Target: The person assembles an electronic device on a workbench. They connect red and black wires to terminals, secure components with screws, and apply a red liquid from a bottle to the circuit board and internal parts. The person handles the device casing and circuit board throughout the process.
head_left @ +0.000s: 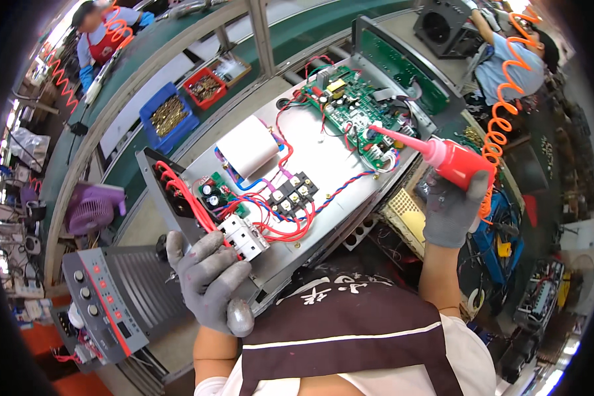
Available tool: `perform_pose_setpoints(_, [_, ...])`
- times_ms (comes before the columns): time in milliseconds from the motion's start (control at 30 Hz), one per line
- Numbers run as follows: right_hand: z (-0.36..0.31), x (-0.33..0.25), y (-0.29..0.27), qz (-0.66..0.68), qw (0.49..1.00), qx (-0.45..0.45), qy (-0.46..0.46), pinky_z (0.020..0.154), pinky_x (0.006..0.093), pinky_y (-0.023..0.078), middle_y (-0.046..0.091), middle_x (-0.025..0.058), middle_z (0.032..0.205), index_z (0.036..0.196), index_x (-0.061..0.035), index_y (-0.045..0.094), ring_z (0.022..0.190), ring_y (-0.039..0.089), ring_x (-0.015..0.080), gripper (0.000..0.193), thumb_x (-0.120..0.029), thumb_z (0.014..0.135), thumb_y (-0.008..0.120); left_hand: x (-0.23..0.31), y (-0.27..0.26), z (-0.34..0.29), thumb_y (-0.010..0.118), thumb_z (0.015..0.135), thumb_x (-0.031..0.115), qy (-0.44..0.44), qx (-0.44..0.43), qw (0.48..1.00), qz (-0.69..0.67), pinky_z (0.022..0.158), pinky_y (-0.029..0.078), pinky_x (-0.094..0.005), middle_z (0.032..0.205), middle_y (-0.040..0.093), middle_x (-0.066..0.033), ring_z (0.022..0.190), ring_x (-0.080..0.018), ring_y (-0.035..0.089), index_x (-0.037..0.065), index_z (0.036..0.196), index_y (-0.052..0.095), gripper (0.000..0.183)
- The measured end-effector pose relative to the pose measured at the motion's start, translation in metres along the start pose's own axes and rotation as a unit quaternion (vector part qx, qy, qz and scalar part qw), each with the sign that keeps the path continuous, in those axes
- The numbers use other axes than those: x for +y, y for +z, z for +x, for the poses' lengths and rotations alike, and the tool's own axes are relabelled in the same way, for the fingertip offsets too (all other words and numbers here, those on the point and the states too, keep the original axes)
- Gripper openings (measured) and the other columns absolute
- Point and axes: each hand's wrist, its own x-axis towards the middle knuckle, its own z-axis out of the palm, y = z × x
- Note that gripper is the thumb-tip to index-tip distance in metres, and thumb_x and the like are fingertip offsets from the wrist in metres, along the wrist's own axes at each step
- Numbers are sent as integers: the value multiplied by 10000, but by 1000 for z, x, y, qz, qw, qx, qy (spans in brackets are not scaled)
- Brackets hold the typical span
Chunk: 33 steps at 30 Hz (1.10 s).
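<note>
The bottle is showing red and its nozzle pink, the circuit board is looking green, the coiled hose is glowing orange, the maroon apron is carrying a white stripe

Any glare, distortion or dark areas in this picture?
Head view: glare bleaches part of the metal base plate; head view: straight edges bow toward the rim, black at both sides; head view: the red bottle and gloved right hand look fairly sharp.
</note>
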Motion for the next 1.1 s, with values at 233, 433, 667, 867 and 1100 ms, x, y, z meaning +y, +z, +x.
perform_pose_setpoints(233, [-36, 39, 24, -286, 874, -197, -341, 772, 373, 555, 595, 219, 1117, 1162, -20, 454, 993, 625, 303, 612, -152, 687, 816, -21, 16, -6, 419, 797, 304, 110, 49, 991, -54, 1017, 300, -550, 725, 548, -76, 875, -331, 594, 91, 688, 535, 266])
perform_pose_setpoints(433, [-24, 58, 39, -465, 715, -259, -453, 723, 399, 565, 603, 241, 1100, 1175, -69, 439, 889, 654, 359, 692, -172, 634, 858, -29, 23, -6, 488, 701, 303, 123, 29, 990, -60, 906, 333, -495, 737, 535, -16, 908, -253, 573, 143, 730, 563, 180])
perform_pose_setpoints(667, [-54, 45, 24, -513, 645, -271, -496, 639, 369, 562, 626, 234, 1055, 1110, -43, 466, 802, 666, 323, 619, -214, 653, 847, -31, 40, -9, 503, 677, 287, 122, 85, 984, -102, 957, 295, -514, 704, 521, -18, 835, -280, 576, 153, 689, 553, 143])
perform_pose_setpoints(867, [-41, 62, 22, -575, 598, -271, -488, 634, 366, 544, 633, 225, 1065, 1074, -51, 478, 806, 662, 329, 572, -161, 642, 836, -34, 37, -5, 519, 631, 277, 122, 36, 986, -105, 884, 324, -465, 711, 528, 13, 808, -244, 575, 167, 672, 543, 120])
perform_pose_setpoints(1100, [-35, 68, 34, -582, 595, -262, -489, 651, 375, 531, 631, 226, 1084, 1090, -33, 482, 813, 650, 330, 564, -72, 627, 801, -35, 47, 1, 545, 510, 304, 137, 103, 978, -121, 705, 319, -395, 675, 483, 3, 742, -203, 599, 160, 620, 545, 181])
